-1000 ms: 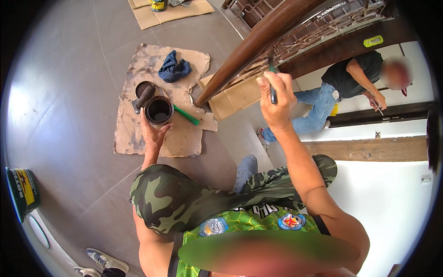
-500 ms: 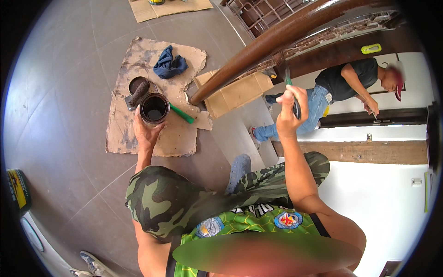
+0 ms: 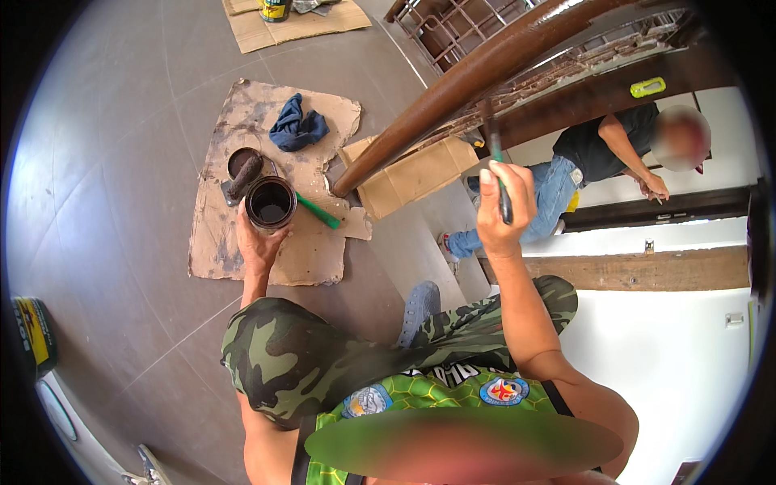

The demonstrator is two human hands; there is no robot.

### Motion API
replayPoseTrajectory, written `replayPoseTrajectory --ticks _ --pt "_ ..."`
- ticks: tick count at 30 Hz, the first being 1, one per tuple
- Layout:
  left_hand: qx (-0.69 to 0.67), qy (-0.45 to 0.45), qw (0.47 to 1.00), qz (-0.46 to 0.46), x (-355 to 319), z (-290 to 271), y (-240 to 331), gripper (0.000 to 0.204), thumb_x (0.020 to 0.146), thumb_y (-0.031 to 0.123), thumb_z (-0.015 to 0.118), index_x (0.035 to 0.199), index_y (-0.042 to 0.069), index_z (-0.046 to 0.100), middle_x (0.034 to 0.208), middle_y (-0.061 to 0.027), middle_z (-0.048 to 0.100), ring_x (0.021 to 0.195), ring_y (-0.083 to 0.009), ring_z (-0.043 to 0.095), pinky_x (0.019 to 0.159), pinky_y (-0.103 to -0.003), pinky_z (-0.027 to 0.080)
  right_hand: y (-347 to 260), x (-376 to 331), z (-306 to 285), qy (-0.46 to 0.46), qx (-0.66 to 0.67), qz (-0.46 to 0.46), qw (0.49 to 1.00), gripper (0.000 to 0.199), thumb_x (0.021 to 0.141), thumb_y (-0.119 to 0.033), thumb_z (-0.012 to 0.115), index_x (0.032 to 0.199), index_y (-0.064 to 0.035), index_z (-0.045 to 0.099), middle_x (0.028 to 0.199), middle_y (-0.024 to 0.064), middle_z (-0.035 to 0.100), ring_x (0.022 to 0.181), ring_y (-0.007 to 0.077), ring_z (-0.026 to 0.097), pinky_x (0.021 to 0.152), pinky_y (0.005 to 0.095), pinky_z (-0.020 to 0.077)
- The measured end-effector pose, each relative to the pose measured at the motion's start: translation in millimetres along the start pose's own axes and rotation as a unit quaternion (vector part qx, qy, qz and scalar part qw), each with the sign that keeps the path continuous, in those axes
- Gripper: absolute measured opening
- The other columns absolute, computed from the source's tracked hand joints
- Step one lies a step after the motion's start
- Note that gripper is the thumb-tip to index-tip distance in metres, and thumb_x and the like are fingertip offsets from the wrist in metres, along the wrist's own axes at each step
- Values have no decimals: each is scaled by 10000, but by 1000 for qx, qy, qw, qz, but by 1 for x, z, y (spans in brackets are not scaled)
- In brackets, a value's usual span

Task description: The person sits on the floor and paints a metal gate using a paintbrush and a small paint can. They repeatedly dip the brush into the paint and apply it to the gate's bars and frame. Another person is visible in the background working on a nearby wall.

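My left hand (image 3: 260, 246) is wrapped round an open can of dark brown liquid (image 3: 271, 202), held over a stained cardboard sheet (image 3: 315, 255). In my right hand (image 3: 508, 212) is a paintbrush (image 3: 496, 149) with a green and black handle, its bristles pointing up beside the brown wooden railing (image 3: 453, 93). Whether the bristles touch the wood I cannot tell. Behind the can lie a brown-coated paint roller (image 3: 245, 178), its green handle (image 3: 319, 212) to the right, and a round dark container (image 3: 241, 162). A crumpled blue cloth (image 3: 297, 123) rests farther back on the cardboard.
A co-worker (image 3: 610, 141) in a dark shirt and jeans bends beyond the railing. Folded cardboard (image 3: 420, 174) lies by the railing's foot. Another can (image 3: 275, 10) stands on cardboard at the back; a dark yellow-labelled container (image 3: 34, 335) is at far left.
My right hand and the brush have shifted slightly left and down, the brush now more upright. The view has tilted a little, bringing more of the far can into sight. My left hand keeps its hold.
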State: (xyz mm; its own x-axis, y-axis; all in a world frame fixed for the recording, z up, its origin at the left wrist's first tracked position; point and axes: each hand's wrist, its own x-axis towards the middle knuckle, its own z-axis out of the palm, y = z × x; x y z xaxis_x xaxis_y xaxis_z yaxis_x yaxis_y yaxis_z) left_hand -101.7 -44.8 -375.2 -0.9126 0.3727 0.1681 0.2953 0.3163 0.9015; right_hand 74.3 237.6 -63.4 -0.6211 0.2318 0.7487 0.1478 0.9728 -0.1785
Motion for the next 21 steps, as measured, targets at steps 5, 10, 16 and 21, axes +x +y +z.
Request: replayPoseTrajectory --ticks 5,10,16,21 --pt "16 9 1000 6 -1 -2 5 1043 605 197 980 1465 56 408 1333 -182 588 1226 -354 587 1037 -436 470 -8 6 2 10 1 10 1000 177 904 -75 765 1052 -9 696 936 139 660 768 281 657 654 363 524" --pt "12 -5 1000 0 -1 -3 4 1074 601 223 981 1476 38 387 1362 -195 568 1255 -368 566 1049 -446 460 -11 12 5 -12 -32 -6 999 178 902 -70 762 1056 -10 696 925 136 652 769 280 661 639 357 524" --pt "-13 -7 1000 -8 -1 0 1 1129 582 246 981 1496 19 358 1410 -215 531 1304 -393 530 1075 -453 442 2 -2 2 -27 -11 40 999 185 884 -76 770 1046 -24 697 922 123 651 744 288 653 629 375 523" --pt "-5 3 1000 6 0 -2 7 1017 622 159 967 1464 55 405 1345 -160 583 1240 -306 587 1049 -414 463 28 -7 15 -101 -1 81 992 189 867 -109 781 1039 -76 710 933 104 655 763 297 662 657 374 529"
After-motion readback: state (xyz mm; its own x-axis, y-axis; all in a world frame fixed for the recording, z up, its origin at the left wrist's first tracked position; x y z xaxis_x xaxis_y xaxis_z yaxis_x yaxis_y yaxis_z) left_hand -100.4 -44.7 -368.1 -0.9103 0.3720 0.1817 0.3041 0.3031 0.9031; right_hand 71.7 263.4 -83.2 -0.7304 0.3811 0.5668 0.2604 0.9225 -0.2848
